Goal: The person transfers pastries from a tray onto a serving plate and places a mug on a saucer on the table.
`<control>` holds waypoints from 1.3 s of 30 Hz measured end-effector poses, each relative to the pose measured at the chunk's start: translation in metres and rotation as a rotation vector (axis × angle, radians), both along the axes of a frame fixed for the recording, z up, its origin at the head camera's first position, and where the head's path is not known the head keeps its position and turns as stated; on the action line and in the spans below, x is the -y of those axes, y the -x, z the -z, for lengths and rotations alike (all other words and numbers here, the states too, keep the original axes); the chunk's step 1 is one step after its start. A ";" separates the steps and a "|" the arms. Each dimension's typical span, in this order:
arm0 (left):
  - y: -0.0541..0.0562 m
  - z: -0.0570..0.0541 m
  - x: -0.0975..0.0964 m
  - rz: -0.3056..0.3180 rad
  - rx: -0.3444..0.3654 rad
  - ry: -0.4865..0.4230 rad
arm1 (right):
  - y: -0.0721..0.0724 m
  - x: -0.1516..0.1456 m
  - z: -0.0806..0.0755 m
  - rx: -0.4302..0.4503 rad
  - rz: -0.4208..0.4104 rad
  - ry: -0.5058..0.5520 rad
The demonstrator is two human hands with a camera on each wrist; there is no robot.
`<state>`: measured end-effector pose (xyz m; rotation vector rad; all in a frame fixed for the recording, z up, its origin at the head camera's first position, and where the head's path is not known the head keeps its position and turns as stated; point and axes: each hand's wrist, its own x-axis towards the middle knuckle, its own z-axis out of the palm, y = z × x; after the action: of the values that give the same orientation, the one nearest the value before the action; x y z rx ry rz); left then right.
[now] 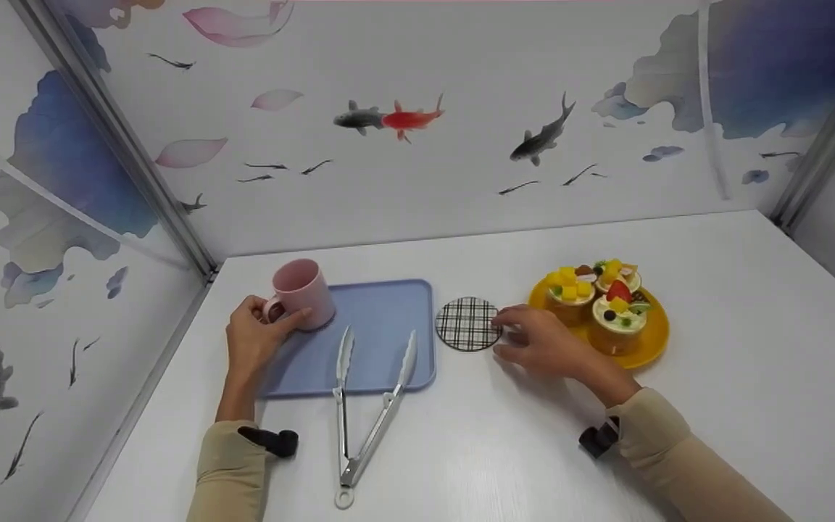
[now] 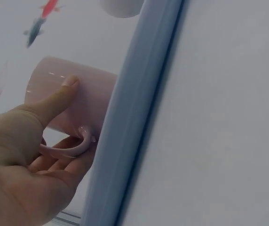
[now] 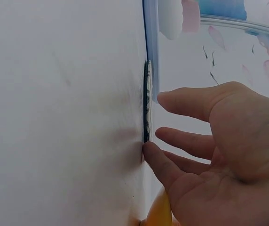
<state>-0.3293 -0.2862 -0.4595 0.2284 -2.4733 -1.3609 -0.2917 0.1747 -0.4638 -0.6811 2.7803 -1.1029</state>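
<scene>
My left hand [image 1: 254, 337] holds a pink mug [image 1: 306, 293] at the back left corner of a blue tray [image 1: 381, 312]. The mug is upright, its handle facing left; the thumb lies along its side and the other fingers are at the handle [image 2: 71, 150]. At the right edge of a round plaid coaster [image 1: 467, 324], my right hand [image 1: 544, 341] has its fingertips, spread apart. In the right wrist view one fingertip meets the edge of the coaster [image 3: 148, 103], which lies flat on the table just right of the tray.
Silver tongs [image 1: 349, 471] lie spread apart, tips over the tray and ring end toward me. Behind my right hand, a yellow plate [image 1: 655, 348] carries three fruit-topped dessert cups [image 1: 617, 330]. Printed panels [image 1: 417, 188] wall the table's back and left.
</scene>
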 end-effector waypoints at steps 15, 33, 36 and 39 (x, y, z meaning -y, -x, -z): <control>-0.004 -0.023 -0.029 0.076 -0.065 -0.069 | 0.002 -0.001 0.000 0.003 0.002 -0.010; -0.010 -0.034 -0.078 0.261 -0.113 -0.148 | 0.001 -0.001 0.002 -0.001 0.001 0.015; -0.010 -0.033 -0.087 0.286 -0.113 -0.147 | 0.002 -0.002 0.003 -0.003 0.001 0.019; -0.011 -0.034 -0.096 0.314 -0.110 -0.143 | 0.003 -0.002 0.003 -0.012 -0.004 0.018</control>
<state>-0.3186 -0.1903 -0.4258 -0.2092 -2.3952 -1.6274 -0.2943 0.1764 -0.4671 -0.6975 2.7808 -1.1284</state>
